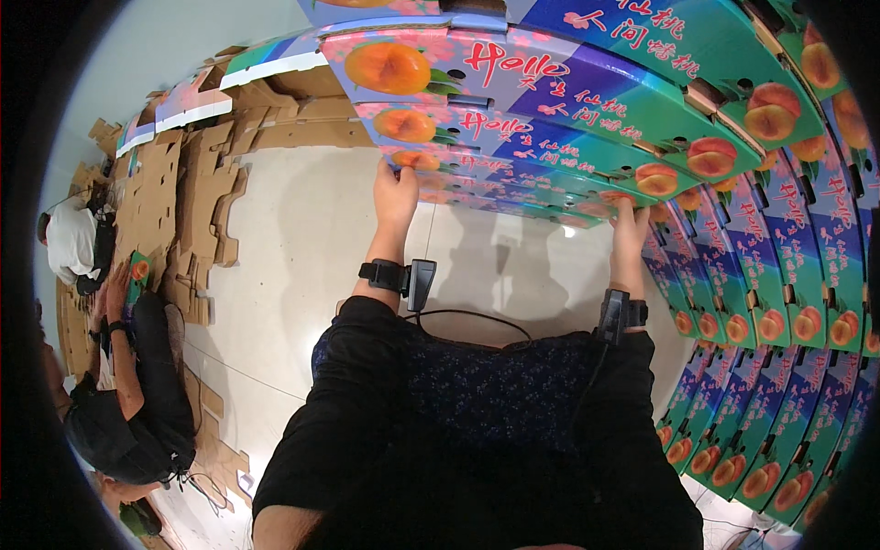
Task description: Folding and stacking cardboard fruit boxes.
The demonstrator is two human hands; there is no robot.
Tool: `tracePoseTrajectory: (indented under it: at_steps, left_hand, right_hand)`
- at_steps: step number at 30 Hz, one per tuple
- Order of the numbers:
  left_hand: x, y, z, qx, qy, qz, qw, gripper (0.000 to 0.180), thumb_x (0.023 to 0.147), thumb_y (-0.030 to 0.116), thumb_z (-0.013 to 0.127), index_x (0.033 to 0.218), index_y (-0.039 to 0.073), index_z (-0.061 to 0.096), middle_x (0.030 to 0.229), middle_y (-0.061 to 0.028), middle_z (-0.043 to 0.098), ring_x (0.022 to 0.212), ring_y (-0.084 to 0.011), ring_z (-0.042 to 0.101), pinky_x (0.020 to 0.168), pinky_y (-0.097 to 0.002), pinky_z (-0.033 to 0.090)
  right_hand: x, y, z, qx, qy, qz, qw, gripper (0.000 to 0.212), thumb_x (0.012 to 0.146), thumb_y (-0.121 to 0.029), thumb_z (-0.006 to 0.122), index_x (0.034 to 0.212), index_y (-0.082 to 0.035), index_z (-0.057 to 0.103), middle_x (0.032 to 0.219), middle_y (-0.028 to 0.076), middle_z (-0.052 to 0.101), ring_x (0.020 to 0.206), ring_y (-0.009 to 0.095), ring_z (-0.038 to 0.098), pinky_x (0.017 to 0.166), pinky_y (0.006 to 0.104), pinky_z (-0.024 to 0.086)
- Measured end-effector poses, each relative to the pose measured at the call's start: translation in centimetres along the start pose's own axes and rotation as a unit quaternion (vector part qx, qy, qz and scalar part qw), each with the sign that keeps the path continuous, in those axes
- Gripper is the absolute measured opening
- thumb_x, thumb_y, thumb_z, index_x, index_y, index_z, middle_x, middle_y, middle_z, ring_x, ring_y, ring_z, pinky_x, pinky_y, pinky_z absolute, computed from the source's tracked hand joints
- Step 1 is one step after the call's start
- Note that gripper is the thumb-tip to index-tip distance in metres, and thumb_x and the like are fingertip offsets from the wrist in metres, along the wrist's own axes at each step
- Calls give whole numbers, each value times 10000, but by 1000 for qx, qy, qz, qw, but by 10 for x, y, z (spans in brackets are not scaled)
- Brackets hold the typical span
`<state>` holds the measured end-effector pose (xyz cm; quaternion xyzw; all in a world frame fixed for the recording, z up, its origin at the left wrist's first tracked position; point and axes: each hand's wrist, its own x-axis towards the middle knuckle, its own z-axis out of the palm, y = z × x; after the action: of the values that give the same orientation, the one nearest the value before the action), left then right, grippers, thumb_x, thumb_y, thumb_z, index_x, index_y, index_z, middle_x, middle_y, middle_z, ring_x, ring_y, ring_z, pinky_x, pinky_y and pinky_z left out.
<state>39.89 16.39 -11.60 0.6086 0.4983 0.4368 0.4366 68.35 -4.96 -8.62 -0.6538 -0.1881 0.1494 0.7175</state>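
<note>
A tall stack of printed cardboard fruit boxes [550,78], purple, blue and green with peach pictures, rises in front of me. My left hand [396,191] is closed at the left end of a lower fruit box [513,174], its fingertips partly hidden by the cardboard. At that box's right end, my right hand [629,234] grips the corner with its fingers against the printed side. Both arms reach forward, and a black strapped device sits on each wrist.
More peach-printed box stacks [770,266] stand close on my right. To the left lie brown flattened cardboard sheets [151,197]. A person in black [128,417] sits there holding a printed piece, with another person in white [71,240] beyond. A black cable [477,312] runs between my wrists.
</note>
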Motion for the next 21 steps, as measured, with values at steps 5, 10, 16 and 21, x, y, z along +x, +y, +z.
tracePoseTrajectory:
  at_steps: [5,10,16,21]
  left_hand:
    - [2,-10,3,-7,23,33,999,297,851,93,490,1108,-17,589,992,-156,664,919,-252,635,832,-352,479]
    - [0,-5,4,8,31,59,998,301,826,135,516,1078,-9,596,915,-198,670,840,-322,656,784,-395,497]
    - [3,-14,9,8,47,34,998,304,824,151,535,1065,-25,590,911,-199,669,844,-303,655,780,-382,495]
    - [12,-41,-1,-116,39,37,992,307,809,108,568,1090,-16,587,977,-110,667,873,-226,634,811,-332,486]
  right_hand:
    - [4,11,-6,-86,-52,-4,995,440,905,-291,555,1282,-87,455,1205,31,559,1093,162,529,849,349,439]
    - [11,25,-6,-34,10,-58,998,277,853,-92,614,1105,16,573,1053,81,629,981,155,569,882,294,433]
    - [9,27,-6,-27,37,-53,998,250,847,-100,625,1070,10,604,1027,58,641,954,142,575,875,292,431]
    - [-9,-12,4,-39,5,34,999,258,837,-78,625,1083,-3,601,1025,44,631,950,129,573,860,277,430]
